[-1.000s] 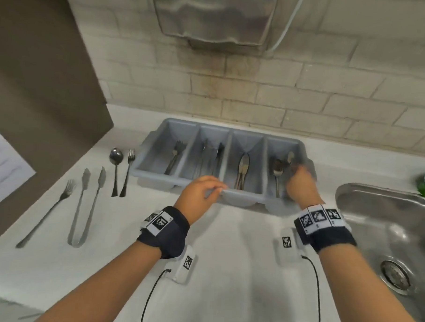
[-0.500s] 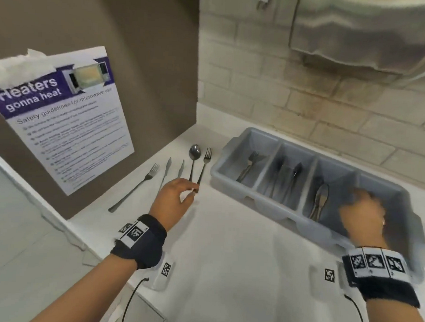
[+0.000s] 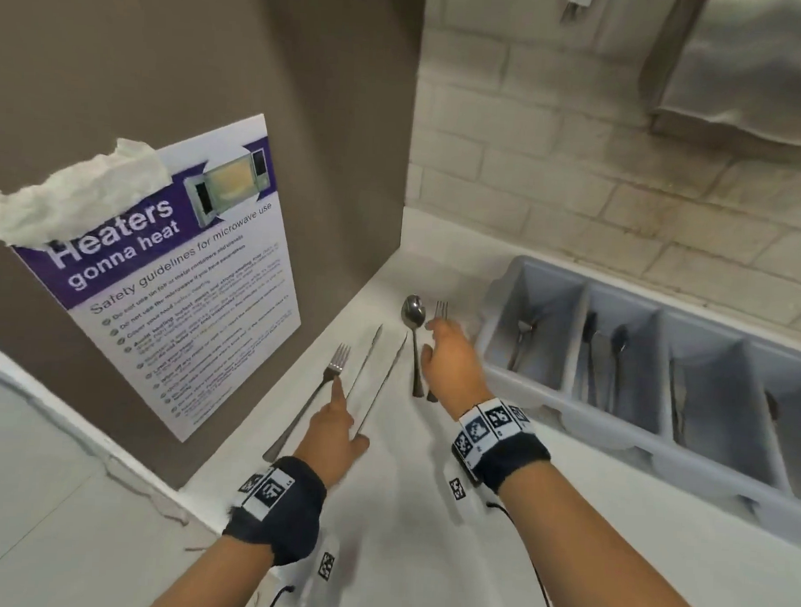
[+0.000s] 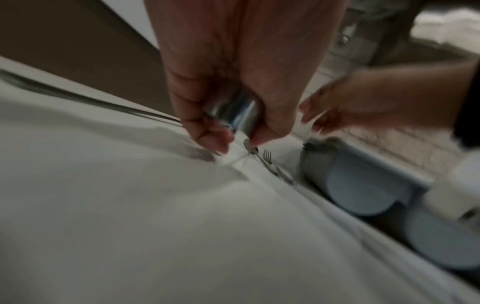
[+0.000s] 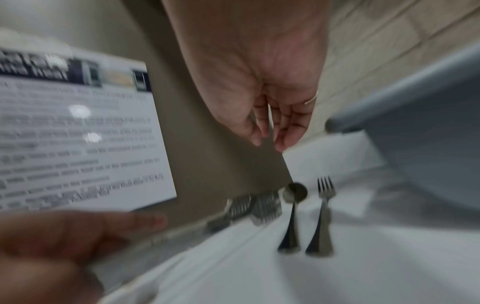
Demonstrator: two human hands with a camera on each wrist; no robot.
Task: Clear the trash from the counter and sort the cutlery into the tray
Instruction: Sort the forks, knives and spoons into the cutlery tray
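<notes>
Cutlery lies in a row on the white counter (image 3: 426, 511), left of the grey tray (image 3: 685, 462). Left hand (image 3: 333, 431) grips the bend of the tongs (image 3: 377, 380), beside a long fork (image 3: 314, 398). Right hand (image 3: 451, 363) hovers with relaxed, empty fingers above the spoon (image 3: 414, 322) and short fork (image 3: 440, 310).

grey tray (image 3: 655, 310), white counter (image 3: 408, 510), purple-white poster (image 3: 171, 265)

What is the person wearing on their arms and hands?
Bare forearms, no sleeves. Each wrist has a dark fabric band with white tags printed in black square codes: left wristband, right wristband. A small white box with another code hangs under each, trailing a thin black cable. The right hand wears a thin ring.
</notes>
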